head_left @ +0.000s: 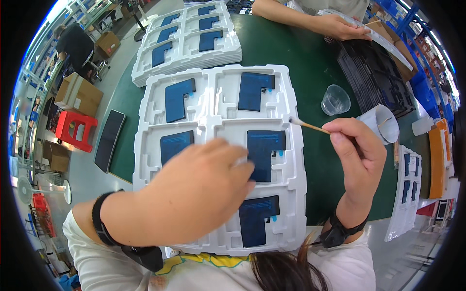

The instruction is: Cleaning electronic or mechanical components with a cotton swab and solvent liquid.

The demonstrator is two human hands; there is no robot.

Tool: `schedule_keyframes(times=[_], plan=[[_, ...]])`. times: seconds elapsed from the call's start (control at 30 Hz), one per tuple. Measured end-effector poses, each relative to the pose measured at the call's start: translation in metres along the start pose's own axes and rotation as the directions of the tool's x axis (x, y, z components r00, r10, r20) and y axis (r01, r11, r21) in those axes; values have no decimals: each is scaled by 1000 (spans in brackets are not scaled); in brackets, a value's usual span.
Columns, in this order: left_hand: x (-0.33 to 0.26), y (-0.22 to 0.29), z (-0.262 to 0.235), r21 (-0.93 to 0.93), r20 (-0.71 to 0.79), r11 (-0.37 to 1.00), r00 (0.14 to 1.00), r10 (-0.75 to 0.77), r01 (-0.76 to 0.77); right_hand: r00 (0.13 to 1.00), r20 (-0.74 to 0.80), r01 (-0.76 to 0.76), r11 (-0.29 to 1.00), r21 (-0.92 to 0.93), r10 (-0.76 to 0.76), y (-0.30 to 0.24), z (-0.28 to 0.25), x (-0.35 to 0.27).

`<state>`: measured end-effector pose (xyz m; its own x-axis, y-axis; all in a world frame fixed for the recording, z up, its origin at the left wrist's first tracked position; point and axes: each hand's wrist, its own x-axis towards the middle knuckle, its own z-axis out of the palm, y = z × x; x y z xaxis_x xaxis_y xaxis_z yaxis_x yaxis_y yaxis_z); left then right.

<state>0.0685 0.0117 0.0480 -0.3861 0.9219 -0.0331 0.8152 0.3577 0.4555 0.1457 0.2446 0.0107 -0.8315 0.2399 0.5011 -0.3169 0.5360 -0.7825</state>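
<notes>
My right hand (357,153) pinches the wooden stick of a cotton swab (310,127), its tip darkened and pointing left over the rim of a white plastic tray (211,94). In the tray's compartments lie several flat, L-shaped dark blue batteries, with small black connectors and light blue tabs. Over the middle of the tray is my left hand (194,182), its fingers smeared by motion beside the right-hand middle battery (262,157). It partly covers the left-hand middle battery (175,144) and hides the lower left compartment. Whether it holds anything cannot be seen.
Beyond stands a stack of similar trays (187,58) with batteries. A phone (109,140) lies at left on the green table (272,41). To the right are a clear cup (335,100), a white cup (381,123) and stacked black trays (374,77). Opposite, a person's hand (340,27) holds a white tray.
</notes>
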Motion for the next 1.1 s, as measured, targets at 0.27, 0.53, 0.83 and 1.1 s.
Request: schedule_keyframes(times=[0.27,0.53,0.83,1.1], plan=[[74,-67,-7,85,-210,992,975,-76,96,997,-81,-13,999,33,16,-4,-3,-2],[93,-81,-14,205,-19,972,992,122,-115,997,-71,-22,999,45,25,-4,-3,0],[86,-73,-11,221,-91,974,993,72,-51,997,-75,-8,998,55,12,-3,-3,-1],[91,-73,-4,-795,1,535,881,-472,288,996,-92,-15,998,54,20,-3,1,-1]])
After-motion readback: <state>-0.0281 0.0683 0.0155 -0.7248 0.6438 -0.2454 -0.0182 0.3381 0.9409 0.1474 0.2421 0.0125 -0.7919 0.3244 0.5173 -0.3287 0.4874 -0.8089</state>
